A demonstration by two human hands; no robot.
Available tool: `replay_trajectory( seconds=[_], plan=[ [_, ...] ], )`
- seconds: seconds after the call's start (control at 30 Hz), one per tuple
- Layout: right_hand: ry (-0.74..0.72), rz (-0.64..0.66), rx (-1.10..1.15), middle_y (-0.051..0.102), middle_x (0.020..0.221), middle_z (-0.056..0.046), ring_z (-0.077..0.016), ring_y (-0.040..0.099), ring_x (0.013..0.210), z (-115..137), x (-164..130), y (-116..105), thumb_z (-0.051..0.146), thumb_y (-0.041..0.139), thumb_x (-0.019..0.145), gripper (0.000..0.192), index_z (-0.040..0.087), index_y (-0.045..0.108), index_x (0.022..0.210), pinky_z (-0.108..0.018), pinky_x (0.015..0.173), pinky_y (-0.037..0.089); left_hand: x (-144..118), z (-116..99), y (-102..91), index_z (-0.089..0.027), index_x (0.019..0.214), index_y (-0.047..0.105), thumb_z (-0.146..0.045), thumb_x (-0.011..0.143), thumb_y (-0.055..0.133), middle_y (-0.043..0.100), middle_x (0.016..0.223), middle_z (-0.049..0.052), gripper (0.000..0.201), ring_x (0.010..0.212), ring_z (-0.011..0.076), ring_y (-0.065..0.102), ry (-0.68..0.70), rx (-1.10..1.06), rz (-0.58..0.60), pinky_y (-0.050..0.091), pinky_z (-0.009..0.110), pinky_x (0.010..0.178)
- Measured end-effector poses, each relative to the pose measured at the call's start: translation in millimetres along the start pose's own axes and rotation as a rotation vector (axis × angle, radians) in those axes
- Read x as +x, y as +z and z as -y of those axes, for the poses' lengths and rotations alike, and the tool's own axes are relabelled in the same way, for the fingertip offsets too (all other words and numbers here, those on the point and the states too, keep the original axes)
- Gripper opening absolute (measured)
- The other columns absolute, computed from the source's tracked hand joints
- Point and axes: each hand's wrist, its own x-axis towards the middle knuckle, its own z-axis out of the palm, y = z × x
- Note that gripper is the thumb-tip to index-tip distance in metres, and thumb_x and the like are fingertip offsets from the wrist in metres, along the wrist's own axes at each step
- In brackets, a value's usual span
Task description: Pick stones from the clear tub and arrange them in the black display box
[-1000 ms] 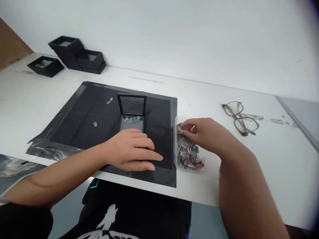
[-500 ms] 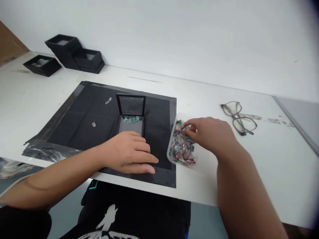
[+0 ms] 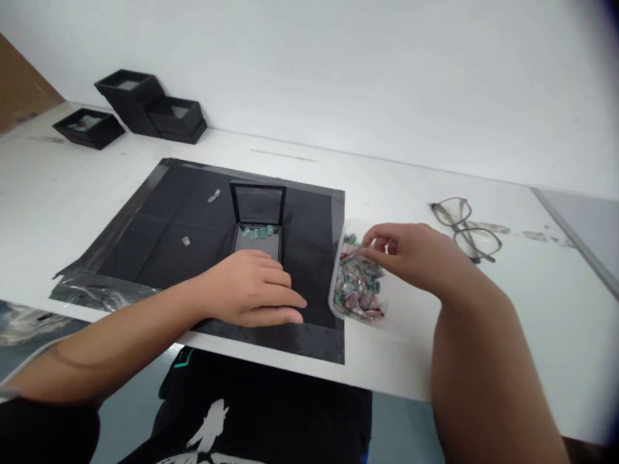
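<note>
Fingers (image 3: 374,243) curl, perhaps pinching, over the stone tray's (image 3: 338,270) mat-side rim.

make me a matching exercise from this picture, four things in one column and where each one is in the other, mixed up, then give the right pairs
Things:
1. left hand
2. right hand
3. eyeglasses
4. green stones

Places:
A. folded on the white table, right of everything else
B. lying flat on the black mat, in front of the open box
C. in a row inside the small open box
D. fingers over the clear tray of mixed stones

Pairs: 1-B, 2-D, 3-A, 4-C
</note>
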Motion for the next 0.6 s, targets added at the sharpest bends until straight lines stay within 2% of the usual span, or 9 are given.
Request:
replay_trajectory(
  seconds=[0.2,0.37,0.5,0.6],
  plan=[
    [-0.016,-0.063,0.194,0.064,0.067,0.002,-0.014,0.055,0.058,-7.2,-3.4,-6.7,0.047,0.067,0.079,0.022,0.026,0.064,0.079,-0.028,0.052,0.04,0.3,-0.5,-0.9,-0.021,0.099,0.073,-0.037,0.095,0.058,0.071,0.075,-0.001,0.022,0.064,0.0111,0.062,0.008,0.025,-0.011,0.044,0.028,0.061],
    [-0.116,-0.097,0.378,0.062,0.065,0.001,-0.014,0.056,0.06,-10.7,-4.5,-7.0,0.046,0.068,0.08,0.024,0.024,0.062,0.076,-0.027,0.053,0.042,0.8,-1.1,-2.0,-0.021,0.096,0.073,-0.037,0.095,0.058,0.071,0.075,-0.001,0.022,0.062,0.011,0.062,0.013,0.04,-0.022,0.045,0.028,0.06],
    [-0.143,-0.097,0.441,0.062,0.063,0.001,-0.0127,0.055,0.055,-9.6,-6.4,-8.4,0.048,0.072,0.079,0.026,0.024,0.064,0.075,-0.026,0.046,0.039,0.9,-0.9,-3.0,-0.022,0.096,0.073,-0.038,0.096,0.055,0.071,0.074,-0.001,0.024,0.063,0.0102,0.062,0.004,0.046,-0.022,0.046,0.027,0.061],
    [-0.141,-0.111,0.433,0.065,0.064,0.001,-0.013,0.056,0.054,-7.6,-7.4,-10.2,0.048,0.073,0.078,0.024,0.025,0.069,0.074,-0.028,0.047,0.042,0.8,-0.8,-3.4,-0.022,0.096,0.073,-0.038,0.097,0.055,0.071,0.074,-0.002,0.024,0.063,0.01,0.063,0.003,0.055,-0.025,0.045,0.026,0.061]
  ],
)
